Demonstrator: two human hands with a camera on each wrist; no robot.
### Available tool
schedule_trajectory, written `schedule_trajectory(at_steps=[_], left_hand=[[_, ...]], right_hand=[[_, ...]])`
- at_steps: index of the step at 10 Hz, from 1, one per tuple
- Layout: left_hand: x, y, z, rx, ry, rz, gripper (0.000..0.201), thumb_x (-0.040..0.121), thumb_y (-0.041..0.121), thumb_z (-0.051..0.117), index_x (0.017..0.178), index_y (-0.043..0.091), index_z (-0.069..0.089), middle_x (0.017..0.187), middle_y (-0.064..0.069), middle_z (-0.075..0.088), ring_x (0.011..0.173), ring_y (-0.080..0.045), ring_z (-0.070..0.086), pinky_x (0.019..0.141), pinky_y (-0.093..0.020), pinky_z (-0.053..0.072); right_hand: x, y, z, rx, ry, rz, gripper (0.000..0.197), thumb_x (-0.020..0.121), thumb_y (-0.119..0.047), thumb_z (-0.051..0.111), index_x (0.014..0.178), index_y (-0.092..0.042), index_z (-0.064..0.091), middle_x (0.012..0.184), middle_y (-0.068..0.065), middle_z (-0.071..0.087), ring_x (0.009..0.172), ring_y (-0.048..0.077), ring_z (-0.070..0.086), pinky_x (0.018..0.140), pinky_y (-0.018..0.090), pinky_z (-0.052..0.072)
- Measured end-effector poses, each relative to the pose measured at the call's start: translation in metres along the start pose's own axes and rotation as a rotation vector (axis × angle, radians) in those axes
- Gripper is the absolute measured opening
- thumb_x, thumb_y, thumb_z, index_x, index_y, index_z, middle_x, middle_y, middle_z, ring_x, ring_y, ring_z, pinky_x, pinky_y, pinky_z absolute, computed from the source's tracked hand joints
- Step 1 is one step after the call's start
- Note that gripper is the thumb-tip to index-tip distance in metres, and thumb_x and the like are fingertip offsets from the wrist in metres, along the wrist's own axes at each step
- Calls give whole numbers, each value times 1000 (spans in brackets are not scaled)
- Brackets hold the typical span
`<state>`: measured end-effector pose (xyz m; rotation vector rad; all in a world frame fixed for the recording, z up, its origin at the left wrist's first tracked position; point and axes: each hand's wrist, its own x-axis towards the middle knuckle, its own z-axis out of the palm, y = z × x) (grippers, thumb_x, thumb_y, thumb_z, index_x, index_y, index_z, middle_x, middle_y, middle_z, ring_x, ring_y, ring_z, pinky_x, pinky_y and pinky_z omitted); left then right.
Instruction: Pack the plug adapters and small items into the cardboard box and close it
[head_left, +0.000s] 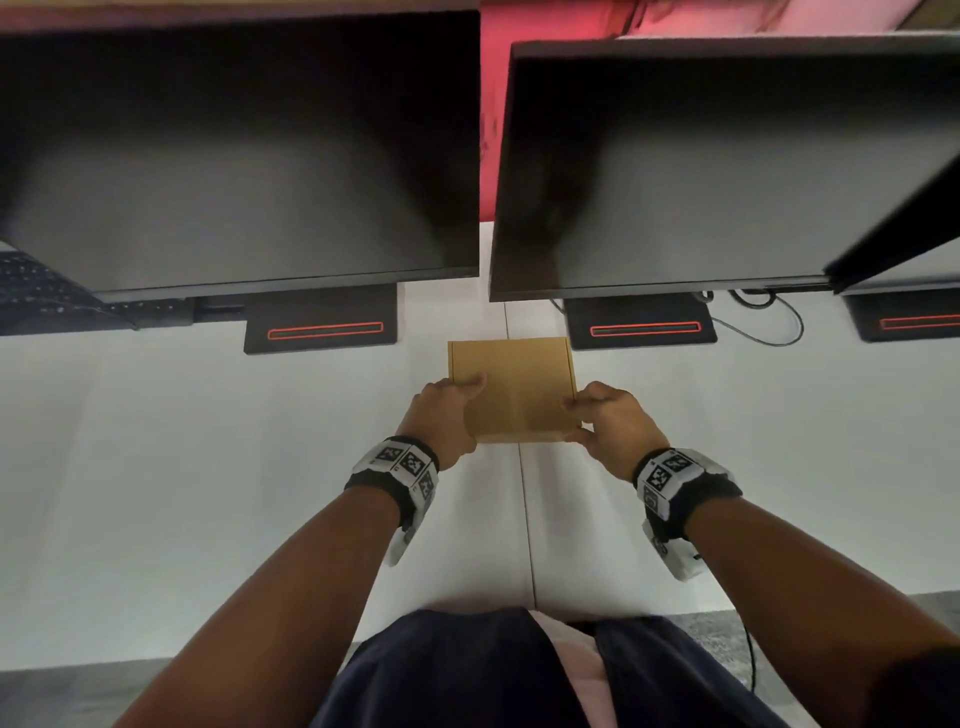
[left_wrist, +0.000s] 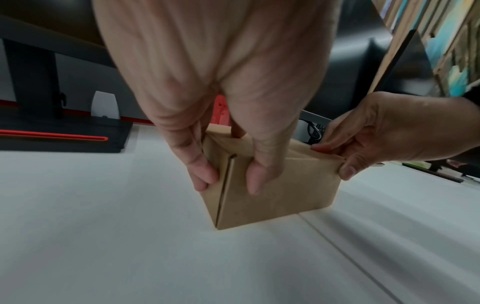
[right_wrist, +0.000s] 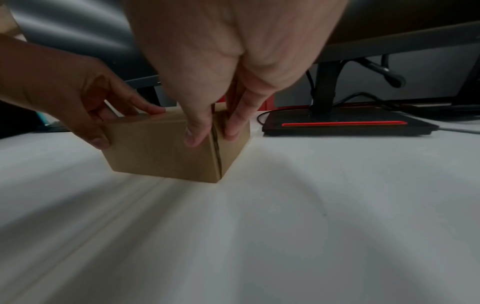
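Grip-wise we're clamping both near corners of the cardboard box (head_left: 511, 387): left hand (head_left: 445, 415) and right hand (head_left: 609, 423) each curling thumb over the lid and fingers down the side, probably to keep the closed flaps seated. It's sitting on the white tabletop (head_left: 208, 467) between two monitor stands. We're seeing no labels or writing anywhere.

We can't see inside the closed cardboard box (head_left: 511, 389); both monitors (head_left: 239, 150) cut off at frame top; wrist views blurred.
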<state>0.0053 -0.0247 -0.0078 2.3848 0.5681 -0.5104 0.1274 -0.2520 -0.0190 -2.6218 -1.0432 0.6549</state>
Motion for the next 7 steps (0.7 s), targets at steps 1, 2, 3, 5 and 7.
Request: schedule_trajectory(at_steps=[1,2,3,5,7], left_hand=[[2,11,6,-8,10,-23,90,85,7,74,164,33,38,145,-17,60,130,-41,57,110,-49,53],[3,25,11,2,19,-67,90,87,10,74,164,36,35,142,-21,57,128,-43,56,108,-48,55],[7,32,15,26,31,-116,89,89,13,74,165,37,34,140,-23,56,128,-44,56,109,-44,54],[6,50,7,133,20,-199,88,92,13,69,164,43,30,134,-25,53,124,-47,57,104,-45,53],[-7,85,-21,389,2,-201,65,89,14,64,150,28,47,114,-14,60,108,-39,66,84,-45,58]], right_hand=[[-1,11,-5,31,3,-18,39,91,-18,73,129,-9,67,121,11,64,104,31,63,98,41,52],[-1,23,-9,94,81,-27,36,87,-13,77,122,-6,72,120,13,69,107,32,65,101,33,49],[6,29,-12,130,103,-12,31,83,-13,79,113,-8,76,114,13,74,106,30,68,100,27,46],[15,32,-13,182,85,4,29,83,-17,78,112,-12,77,108,9,76,101,27,69,96,32,52],[19,30,-43,229,7,-5,52,72,-33,88,119,-19,71,121,5,61,107,23,62,92,36,54]])
